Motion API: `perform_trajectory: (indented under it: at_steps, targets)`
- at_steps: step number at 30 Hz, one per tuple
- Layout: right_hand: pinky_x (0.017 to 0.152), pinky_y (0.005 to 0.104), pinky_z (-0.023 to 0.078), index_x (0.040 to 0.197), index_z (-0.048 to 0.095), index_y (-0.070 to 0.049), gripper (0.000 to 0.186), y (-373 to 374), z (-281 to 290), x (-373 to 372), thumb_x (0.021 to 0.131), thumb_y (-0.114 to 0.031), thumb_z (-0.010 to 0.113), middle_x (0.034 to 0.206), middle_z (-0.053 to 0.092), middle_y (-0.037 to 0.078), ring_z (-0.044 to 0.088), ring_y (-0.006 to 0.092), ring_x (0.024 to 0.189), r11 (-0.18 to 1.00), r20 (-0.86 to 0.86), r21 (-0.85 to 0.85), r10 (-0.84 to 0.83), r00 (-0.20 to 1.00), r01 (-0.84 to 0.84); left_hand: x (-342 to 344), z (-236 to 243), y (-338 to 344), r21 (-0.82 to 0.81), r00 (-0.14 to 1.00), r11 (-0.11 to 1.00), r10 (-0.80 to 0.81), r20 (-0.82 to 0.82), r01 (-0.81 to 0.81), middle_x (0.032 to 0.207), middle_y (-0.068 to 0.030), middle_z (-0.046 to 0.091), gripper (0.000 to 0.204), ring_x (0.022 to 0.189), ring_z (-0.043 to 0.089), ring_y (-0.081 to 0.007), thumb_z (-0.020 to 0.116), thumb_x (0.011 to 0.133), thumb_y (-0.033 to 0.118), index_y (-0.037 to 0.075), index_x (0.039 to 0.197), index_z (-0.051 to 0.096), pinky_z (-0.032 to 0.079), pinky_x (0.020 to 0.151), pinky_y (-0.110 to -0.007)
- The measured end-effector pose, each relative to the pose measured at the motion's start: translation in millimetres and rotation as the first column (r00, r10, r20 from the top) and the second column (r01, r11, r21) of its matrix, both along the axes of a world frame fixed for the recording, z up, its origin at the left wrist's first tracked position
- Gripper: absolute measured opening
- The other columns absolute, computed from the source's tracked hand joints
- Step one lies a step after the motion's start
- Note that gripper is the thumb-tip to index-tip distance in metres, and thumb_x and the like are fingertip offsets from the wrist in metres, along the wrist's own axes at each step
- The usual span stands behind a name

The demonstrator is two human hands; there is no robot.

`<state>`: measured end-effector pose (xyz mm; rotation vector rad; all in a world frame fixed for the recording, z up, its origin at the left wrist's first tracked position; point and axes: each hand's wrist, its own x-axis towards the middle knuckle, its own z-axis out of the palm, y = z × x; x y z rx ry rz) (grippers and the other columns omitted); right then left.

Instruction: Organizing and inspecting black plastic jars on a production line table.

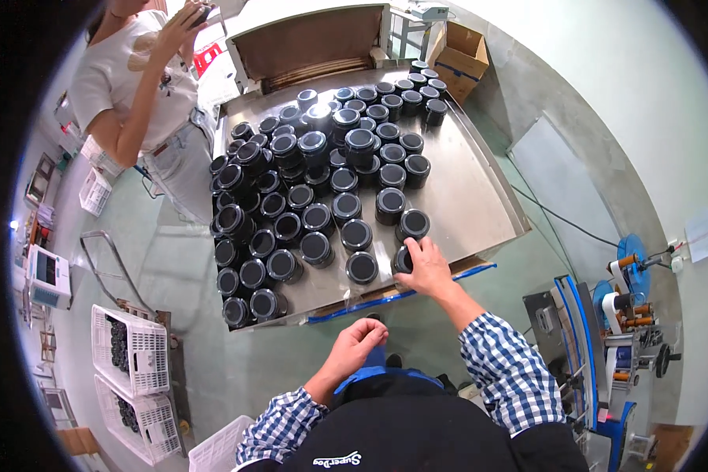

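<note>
Many round black jars [356,234] with flat dark lids stand upright on a metal table [472,189], some stacked on others. My right hand [429,267] is closed around a black jar [402,260] near the table's front edge, thumb on one side and fingers over the top. Just beyond it stands another jar [413,225], close to my fingertips. Before my body, short of the table edge, my left hand [355,346] hangs with its fingers curled in toward the thumb. Nothing shows in it.
Across the table's far end stands a machine housing [307,39]. At the far left a person [145,86] holds a small dark thing. White crates [138,362] with dark contents sit at left. A reel machine [621,330] is at right, an open carton [458,59] behind.
</note>
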<state>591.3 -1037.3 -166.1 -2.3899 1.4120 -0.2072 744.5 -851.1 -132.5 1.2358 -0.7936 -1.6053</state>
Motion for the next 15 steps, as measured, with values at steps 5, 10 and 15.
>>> perform_trajectory:
  at_steps: [5,10,15]
  targets:
    - [0.083,0.0382,0.047,0.122,0.049,-0.010,0.069,-15.4,51.3,-23.6,0.062,-0.026,0.078,0.105,0.048,0.012,0.053,0.0270,0.100,0.966,0.354,0.256,-0.063,0.933,-0.031,19.1,12.2,-71.4,-0.046,0.988,0.999,-0.017,-0.157,0.010,0.098,-0.0028,0.061,0.017,0.090,0.058,-0.0120,0.052,0.096,0.018,0.005,0.107,0.055,0.047,0.082,-0.027]
    - [0.085,0.0332,0.046,0.127,0.047,-0.010,0.074,-19.9,134.6,-42.8,0.063,-0.022,0.080,0.117,0.046,0.008,0.051,0.0207,0.105,0.919,0.636,0.332,-0.052,0.770,-0.212,13.0,46.9,-130.3,-0.112,0.970,0.993,-0.069,-0.233,0.043,0.116,-0.0066,0.051,0.048,0.102,0.052,-0.0136,0.060,0.091,0.026,0.004,0.128,0.040,0.045,0.087,-0.029]
    - [0.091,0.0331,0.045,0.131,0.044,-0.007,0.081,-25.4,168.4,-58.6,0.061,-0.016,0.083,0.125,0.041,0.007,0.048,0.0207,0.114,0.882,0.736,0.326,-0.013,0.676,-0.339,-1.5,77.4,-154.1,-0.161,0.888,0.962,-0.266,-0.375,0.221,0.122,-0.0074,0.049,0.074,0.111,0.048,-0.0153,0.067,0.083,0.043,0.003,0.135,0.033,0.041,0.092,-0.031]
